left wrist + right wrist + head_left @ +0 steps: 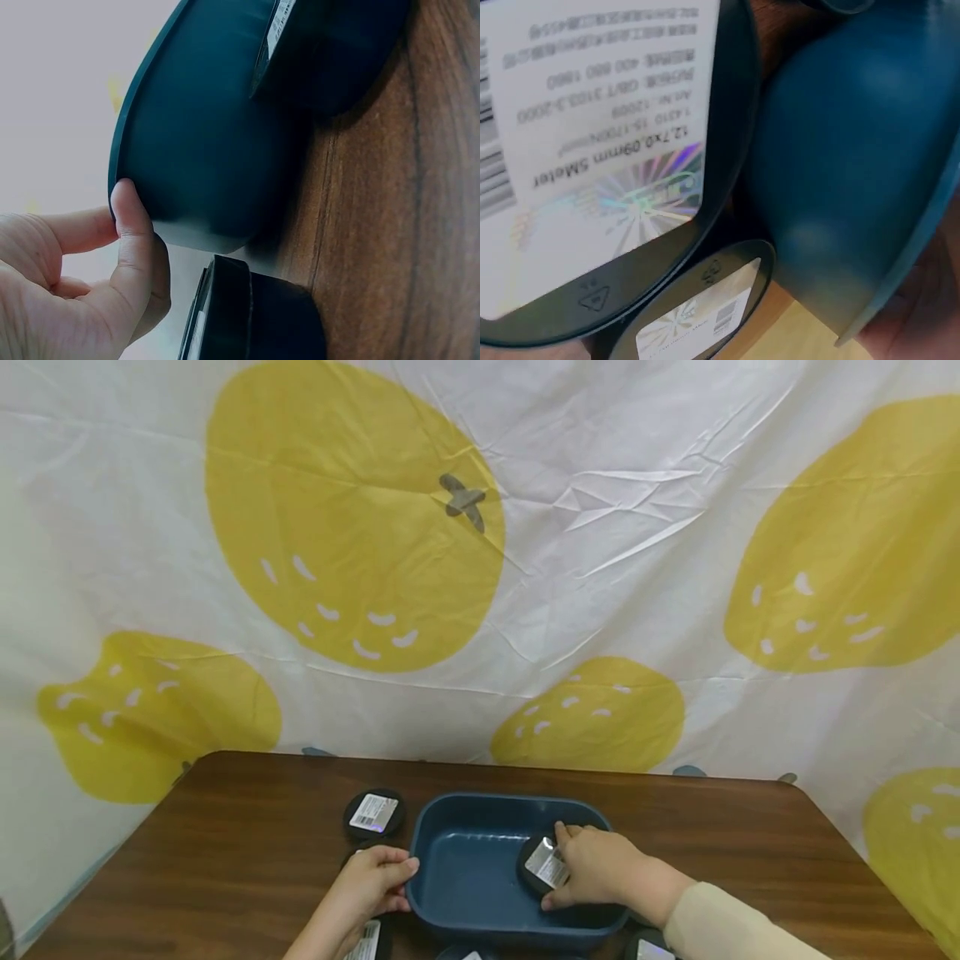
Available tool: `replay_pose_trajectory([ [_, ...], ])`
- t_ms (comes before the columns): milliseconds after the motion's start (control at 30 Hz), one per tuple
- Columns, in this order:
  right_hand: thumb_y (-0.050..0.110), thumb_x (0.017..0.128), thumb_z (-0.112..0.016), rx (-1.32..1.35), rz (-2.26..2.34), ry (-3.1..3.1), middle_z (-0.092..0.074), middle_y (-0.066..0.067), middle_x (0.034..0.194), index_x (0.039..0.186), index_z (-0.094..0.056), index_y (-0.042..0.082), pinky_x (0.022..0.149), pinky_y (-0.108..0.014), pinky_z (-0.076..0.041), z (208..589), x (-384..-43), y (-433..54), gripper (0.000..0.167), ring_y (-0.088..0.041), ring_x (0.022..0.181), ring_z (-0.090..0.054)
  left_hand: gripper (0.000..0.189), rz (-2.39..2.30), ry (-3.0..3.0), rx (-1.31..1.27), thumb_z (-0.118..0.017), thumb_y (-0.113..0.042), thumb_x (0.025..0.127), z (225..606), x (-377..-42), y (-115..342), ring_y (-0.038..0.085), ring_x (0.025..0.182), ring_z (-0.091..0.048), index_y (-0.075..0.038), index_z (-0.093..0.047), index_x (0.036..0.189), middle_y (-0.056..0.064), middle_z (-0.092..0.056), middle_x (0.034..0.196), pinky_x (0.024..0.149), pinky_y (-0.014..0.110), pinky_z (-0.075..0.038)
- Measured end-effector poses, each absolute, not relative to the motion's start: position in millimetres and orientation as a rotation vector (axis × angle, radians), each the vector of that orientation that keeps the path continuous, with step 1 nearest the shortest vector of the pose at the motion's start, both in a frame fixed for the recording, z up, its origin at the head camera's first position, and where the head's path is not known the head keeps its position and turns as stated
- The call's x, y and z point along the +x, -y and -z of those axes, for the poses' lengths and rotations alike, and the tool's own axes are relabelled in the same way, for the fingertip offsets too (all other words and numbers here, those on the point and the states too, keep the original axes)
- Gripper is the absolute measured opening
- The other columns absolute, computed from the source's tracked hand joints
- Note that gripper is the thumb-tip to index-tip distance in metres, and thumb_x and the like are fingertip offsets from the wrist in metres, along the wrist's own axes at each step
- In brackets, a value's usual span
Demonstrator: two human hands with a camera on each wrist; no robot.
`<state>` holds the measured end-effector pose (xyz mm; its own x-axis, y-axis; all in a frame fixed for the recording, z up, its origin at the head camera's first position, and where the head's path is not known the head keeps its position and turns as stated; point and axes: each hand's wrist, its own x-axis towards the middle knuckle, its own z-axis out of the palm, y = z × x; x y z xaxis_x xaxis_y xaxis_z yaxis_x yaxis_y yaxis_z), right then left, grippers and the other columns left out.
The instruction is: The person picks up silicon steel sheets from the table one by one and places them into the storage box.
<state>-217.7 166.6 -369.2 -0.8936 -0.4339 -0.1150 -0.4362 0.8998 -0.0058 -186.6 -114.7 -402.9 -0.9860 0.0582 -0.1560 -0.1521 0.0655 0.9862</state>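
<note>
A dark blue plastic basin (465, 881) stands on the table. My left hand (367, 889) pinches its left rim, the thumb on the wall in the left wrist view, where the basin (202, 135) fills the upper middle. Inside the basin's right side lies a round black case (534, 864) with a white barcode label. My right hand (596, 868) reaches over the right rim and grips this case, the thumb at its near edge and fingers at its far edge. The case in the hand cannot be made out in the right wrist view.
More labelled round black cases surround the basin: one at the back left (367, 814), one at the front left (367, 941), one at the front right (651, 946). The brown wooden table (247, 843) ends at a hanging cloth (600, 585) with yellow fruit prints.
</note>
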Motion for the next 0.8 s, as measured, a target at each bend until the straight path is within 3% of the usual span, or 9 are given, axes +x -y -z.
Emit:
replay_pose_trajectory([
  [233,0.063,0.075,-0.062,-0.871,-0.099,-3.064,-0.055,-0.018,0.128,0.132,-0.048,-0.004,0.096,-0.044,-0.043,364,-217,-177,0.09,-0.033,0.117,-0.052,0.028,-2.056,-2.165,-0.096,-0.056,-0.003,0.09,404,-187,114,0.014,0.054,-0.052,0.019,-0.049,0.105,0.008,-0.055,0.076,0.053,0.025,-0.051],
  [400,0.066,0.076,-0.059,-0.916,-0.035,-3.077,-0.044,-0.019,0.138,0.138,-0.039,-0.003,0.105,-0.047,-0.032,367,-217,-186,0.095,-0.034,0.128,-0.041,0.028,-2.054,-2.169,-0.113,-0.055,-0.003,0.09,404,-187,114,0.014,0.058,-0.051,0.019,-0.049,0.106,0.008,-0.054,0.075,0.054,0.025,-0.051],
  [633,0.07,0.076,-0.054,-0.858,0.031,-3.135,-0.029,-0.014,0.149,0.144,-0.032,0.007,0.108,-0.054,-0.02,374,-213,-201,0.096,-0.035,0.137,-0.024,0.029,-2.058,-2.165,-0.105,-0.056,-0.003,0.09,404,-187,115,0.014,0.059,-0.05,0.02,-0.048,0.106,0.008,-0.054,0.075,0.054,0.025,-0.051],
  [800,0.07,0.078,-0.052,-0.783,0.081,-3.162,-0.027,-0.012,0.15,0.146,-0.029,0.01,0.109,-0.054,-0.018,376,-211,-209,0.094,-0.033,0.138,-0.021,0.028,-2.062,-2.162,-0.089,-0.055,-0.002,0.09,405,-187,115,0.014,0.059,-0.05,0.02,-0.048,0.106,0.007,-0.054,0.074,0.054,0.025,-0.05],
])
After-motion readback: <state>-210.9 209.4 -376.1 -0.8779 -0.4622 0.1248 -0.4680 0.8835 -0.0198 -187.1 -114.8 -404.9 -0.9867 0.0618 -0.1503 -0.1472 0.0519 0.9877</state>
